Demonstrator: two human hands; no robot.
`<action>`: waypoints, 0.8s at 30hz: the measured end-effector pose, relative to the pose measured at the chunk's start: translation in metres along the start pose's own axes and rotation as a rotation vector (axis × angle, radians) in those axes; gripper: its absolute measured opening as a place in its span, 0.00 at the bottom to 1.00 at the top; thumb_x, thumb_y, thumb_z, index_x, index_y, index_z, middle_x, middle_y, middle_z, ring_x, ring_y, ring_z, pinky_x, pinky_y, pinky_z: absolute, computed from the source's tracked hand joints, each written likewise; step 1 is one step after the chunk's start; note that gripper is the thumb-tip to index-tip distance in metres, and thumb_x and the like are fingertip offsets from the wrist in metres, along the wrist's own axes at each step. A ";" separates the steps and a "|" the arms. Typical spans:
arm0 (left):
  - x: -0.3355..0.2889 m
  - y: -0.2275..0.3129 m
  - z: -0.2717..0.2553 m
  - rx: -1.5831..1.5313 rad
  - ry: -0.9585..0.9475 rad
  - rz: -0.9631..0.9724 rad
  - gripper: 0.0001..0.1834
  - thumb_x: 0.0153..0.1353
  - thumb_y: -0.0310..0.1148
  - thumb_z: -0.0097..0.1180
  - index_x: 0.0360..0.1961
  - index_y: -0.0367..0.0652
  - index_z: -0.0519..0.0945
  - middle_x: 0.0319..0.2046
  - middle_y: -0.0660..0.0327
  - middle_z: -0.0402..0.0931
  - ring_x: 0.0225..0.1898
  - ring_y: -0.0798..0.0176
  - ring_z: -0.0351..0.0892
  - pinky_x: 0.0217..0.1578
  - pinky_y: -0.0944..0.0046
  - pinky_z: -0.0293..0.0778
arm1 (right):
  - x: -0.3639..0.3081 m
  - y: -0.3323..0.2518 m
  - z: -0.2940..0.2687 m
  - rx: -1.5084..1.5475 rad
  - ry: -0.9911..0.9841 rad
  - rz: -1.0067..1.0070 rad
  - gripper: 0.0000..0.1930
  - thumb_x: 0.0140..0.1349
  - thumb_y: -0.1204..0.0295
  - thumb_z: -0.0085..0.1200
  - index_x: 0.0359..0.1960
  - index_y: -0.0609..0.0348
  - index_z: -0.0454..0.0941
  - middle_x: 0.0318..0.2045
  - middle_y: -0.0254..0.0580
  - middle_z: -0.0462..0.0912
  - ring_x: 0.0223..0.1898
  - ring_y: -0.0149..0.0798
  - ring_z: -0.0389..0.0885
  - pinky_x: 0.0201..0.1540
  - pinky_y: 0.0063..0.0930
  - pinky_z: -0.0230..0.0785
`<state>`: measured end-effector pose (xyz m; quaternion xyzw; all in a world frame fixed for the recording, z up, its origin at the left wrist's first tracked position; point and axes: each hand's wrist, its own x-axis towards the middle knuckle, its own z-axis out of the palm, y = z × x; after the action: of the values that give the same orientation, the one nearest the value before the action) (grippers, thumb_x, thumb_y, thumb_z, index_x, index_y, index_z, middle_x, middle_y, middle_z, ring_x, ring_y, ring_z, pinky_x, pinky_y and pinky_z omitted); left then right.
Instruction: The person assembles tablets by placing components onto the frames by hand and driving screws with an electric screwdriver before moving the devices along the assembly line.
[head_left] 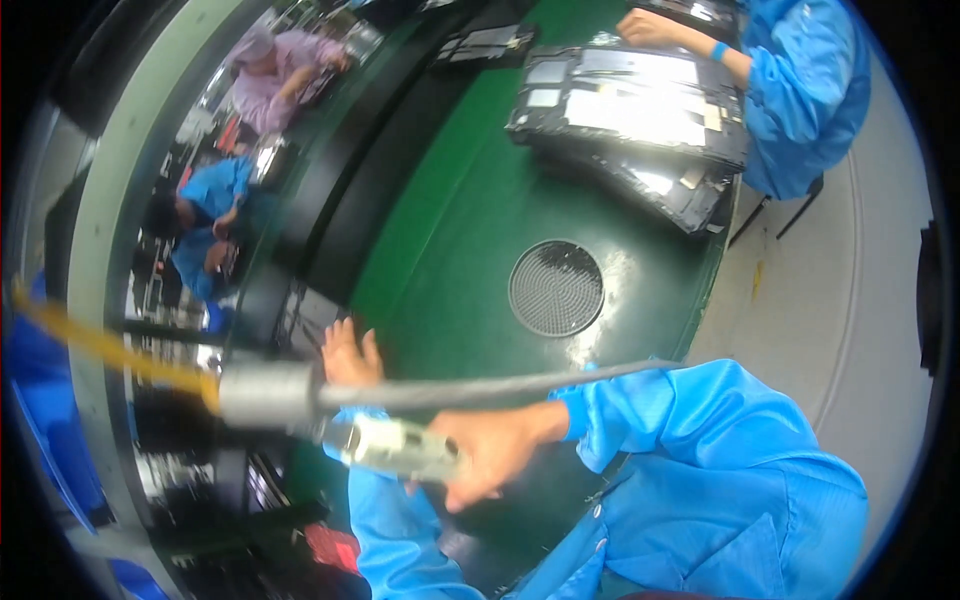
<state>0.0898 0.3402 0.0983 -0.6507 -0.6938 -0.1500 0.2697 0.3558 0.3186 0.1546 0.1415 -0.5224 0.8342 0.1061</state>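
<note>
My right hand (490, 450) is closed around a pale, blurred handheld tool (400, 447) that looks like a powered screwdriver. Close to the camera, a grey cylinder (268, 393) with a yellow cord (120, 352) and a grey cable (480, 390) passes across the view, partly covering the tool. My left hand (350, 358) reaches out beyond it, fingers spread and holding nothing that I can see. Nearest to that hand lies a flat dark panel (312, 310) on the black strip; whether they touch I cannot tell.
On the green table (450, 240) sits a round grey textured dish (556, 288). Flat black-and-silver panels (630, 100) are stacked at the far right, beside a co-worker's hand (655, 28) and blue sleeve. A pale upright post (105, 220) stands left. More people work beyond the black strip (340, 190).
</note>
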 end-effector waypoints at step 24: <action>0.246 0.265 -0.058 -0.308 0.283 0.861 0.22 0.37 0.18 0.54 0.40 0.33 0.76 0.40 0.51 0.77 0.45 0.52 0.77 0.48 0.59 0.71 | -0.028 -0.037 -0.010 0.225 -0.480 -0.002 0.21 0.38 0.81 0.60 0.38 0.69 0.70 0.12 0.41 0.70 0.09 0.31 0.69 0.09 0.23 0.59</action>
<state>0.3587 0.5386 0.2470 -0.8846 -0.2873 -0.2128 0.2995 0.3930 0.3429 0.1712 0.3467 -0.4364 0.8295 -0.0361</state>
